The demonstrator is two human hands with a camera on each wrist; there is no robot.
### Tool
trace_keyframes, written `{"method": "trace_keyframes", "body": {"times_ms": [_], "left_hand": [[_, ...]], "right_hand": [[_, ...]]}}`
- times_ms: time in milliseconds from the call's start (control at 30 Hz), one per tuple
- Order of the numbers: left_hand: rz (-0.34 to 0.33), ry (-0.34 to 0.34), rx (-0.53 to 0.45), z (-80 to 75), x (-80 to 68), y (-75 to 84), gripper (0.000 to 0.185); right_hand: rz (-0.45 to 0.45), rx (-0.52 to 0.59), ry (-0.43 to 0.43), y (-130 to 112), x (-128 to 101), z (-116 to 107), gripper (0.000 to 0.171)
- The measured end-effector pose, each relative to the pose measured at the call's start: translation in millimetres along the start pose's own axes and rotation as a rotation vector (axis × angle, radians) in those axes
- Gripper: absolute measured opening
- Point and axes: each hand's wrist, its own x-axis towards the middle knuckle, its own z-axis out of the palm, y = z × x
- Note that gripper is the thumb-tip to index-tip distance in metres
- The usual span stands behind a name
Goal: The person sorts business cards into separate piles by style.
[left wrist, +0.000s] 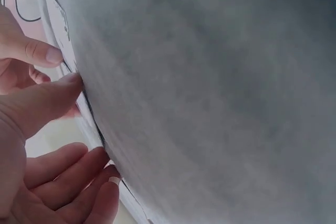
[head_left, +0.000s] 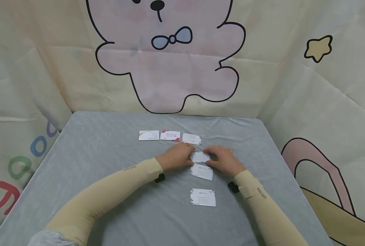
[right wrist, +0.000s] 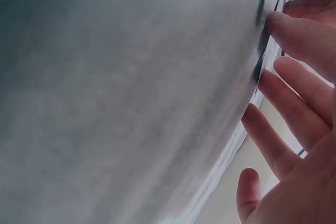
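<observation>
In the head view, a white business card (head_left: 200, 157) lies between the two hands, its corners partly covered by fingers. My left hand (head_left: 177, 156) holds its left side, thumb at the near corner and fingers at the far one. From the other side, my right hand (head_left: 223, 159) grips its right edge with thumb and fingertips. Just below is a leaf-cornered business card (head_left: 201, 172), and a similar leaf-cornered card (head_left: 202, 197) lies nearer the body. In the left wrist view the thumb (left wrist: 68, 80) touches a thin card edge, seen almost edge-on.
Toward the back of the grey-clothed table (head_left: 108, 205) lies a row: a card with a yellow stripe (head_left: 149, 135), a card with red flowers (head_left: 170, 135) and a leaf-cornered card (head_left: 192, 138). A printed fabric backdrop (head_left: 170, 78) stands behind the table.
</observation>
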Motion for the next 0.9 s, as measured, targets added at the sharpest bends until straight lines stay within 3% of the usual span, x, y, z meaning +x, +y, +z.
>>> {"method": "trace_keyframes", "body": {"times_ms": [367, 533, 700, 900], "left_hand": [[-0.001, 0.020, -0.005, -4.7, 1.5, -17.2, 0.052], [0.001, 0.051, 0.025, -8.5, 8.0, -32.9, 0.049], [-0.043, 0.088, 0.043, -12.8, 22.1, -52.3, 0.048], [-0.087, 0.060, -0.019, -16.6, 35.1, -70.2, 0.052]], "right_hand": [[0.000, -0.010, 0.007, -3, 8, 4, 0.052], [0.012, -0.039, 0.014, -3, 28, 3, 0.054], [0.040, -0.033, 0.028, -4, 55, 3, 0.052], [0.089, 0.002, 0.008, -2, 76, 4, 0.051]]}}
